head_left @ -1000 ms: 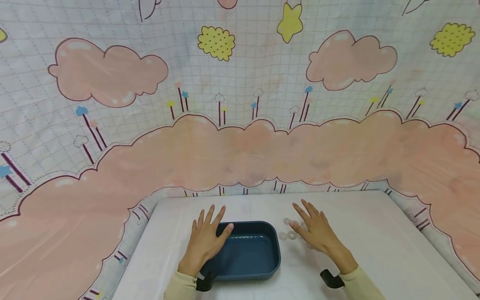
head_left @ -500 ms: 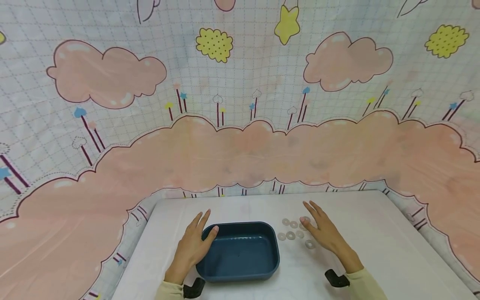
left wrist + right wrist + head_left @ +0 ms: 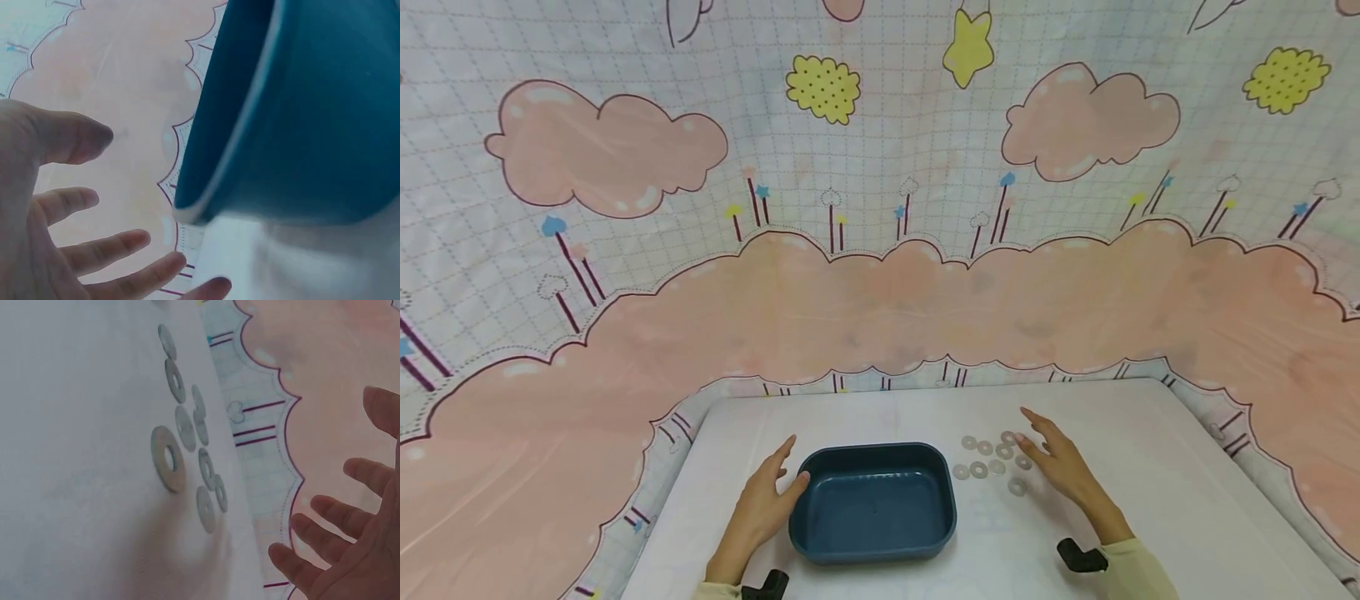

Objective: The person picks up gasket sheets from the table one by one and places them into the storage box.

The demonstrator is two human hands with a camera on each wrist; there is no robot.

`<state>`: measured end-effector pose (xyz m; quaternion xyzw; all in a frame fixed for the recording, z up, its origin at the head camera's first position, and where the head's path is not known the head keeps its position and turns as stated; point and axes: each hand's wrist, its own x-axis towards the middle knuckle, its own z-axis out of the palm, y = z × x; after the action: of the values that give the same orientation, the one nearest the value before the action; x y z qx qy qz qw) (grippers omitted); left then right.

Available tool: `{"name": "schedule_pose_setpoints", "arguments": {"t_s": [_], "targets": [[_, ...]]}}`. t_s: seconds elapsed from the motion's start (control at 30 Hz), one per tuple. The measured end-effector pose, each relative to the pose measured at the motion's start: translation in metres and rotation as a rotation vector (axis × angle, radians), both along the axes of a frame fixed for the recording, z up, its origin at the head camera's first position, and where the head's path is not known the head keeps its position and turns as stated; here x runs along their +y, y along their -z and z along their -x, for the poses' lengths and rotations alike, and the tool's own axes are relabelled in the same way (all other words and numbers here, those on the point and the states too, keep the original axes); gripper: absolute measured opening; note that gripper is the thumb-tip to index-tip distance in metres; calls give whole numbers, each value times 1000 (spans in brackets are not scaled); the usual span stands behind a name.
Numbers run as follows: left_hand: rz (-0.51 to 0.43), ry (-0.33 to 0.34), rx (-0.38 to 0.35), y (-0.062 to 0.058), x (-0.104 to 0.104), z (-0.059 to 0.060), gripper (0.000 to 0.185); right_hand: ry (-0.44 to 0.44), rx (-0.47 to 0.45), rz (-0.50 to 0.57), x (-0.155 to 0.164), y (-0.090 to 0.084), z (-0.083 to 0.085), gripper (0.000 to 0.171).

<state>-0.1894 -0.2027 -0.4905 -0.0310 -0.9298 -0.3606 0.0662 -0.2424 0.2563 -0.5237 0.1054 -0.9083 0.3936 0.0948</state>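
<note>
A dark blue rectangular tray (image 3: 874,508) with rounded corners stands on the white table. My left hand (image 3: 760,504) is just left of it, fingers extended and holding nothing; in the left wrist view a gap shows between the fingers and the tray's wall (image 3: 312,125). To the tray's right lie several flat metal washers (image 3: 979,470), loosely grouped. My right hand (image 3: 1066,467) hovers at the right side of the washers, its fingers spread and holding nothing. Seen from the right wrist, the largest-looking washer (image 3: 169,459) lies nearest, with the hand (image 3: 350,531) apart from them all.
The white table (image 3: 1150,467) extends to both sides and behind the tray. A cloth backdrop (image 3: 880,308) printed with clouds and stars hangs behind it and surrounds its edges. Black camera mounts (image 3: 1081,556) sit at both wrists.
My left hand has moved left, from over the tray's rim to beside it. My right hand has drawn to the right, uncovering more washers. Tray and washers stay in place.
</note>
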Motion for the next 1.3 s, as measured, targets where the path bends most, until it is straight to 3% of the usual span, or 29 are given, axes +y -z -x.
{"name": "schedule_pose_setpoints", "arguments": {"t_s": [0.13, 0.37, 0.67, 0.93, 1.3], "targets": [[-88, 14, 4, 5, -5, -1, 64, 11, -47, 40, 5, 4, 1, 59], [-286, -8, -119, 12, -8, -2, 64, 25, -112, 82, 12, 13, 1, 62], [-475, -28, -221, 20, -14, -1, 65, 37, -153, 136, 19, 24, 5, 60], [-558, -18, -296, 25, -18, -3, 67, 67, -165, 132, 23, 30, 5, 53], [-636, 17, -324, 25, -21, -3, 69, 132, -164, 6, 26, 36, 8, 40]]}}
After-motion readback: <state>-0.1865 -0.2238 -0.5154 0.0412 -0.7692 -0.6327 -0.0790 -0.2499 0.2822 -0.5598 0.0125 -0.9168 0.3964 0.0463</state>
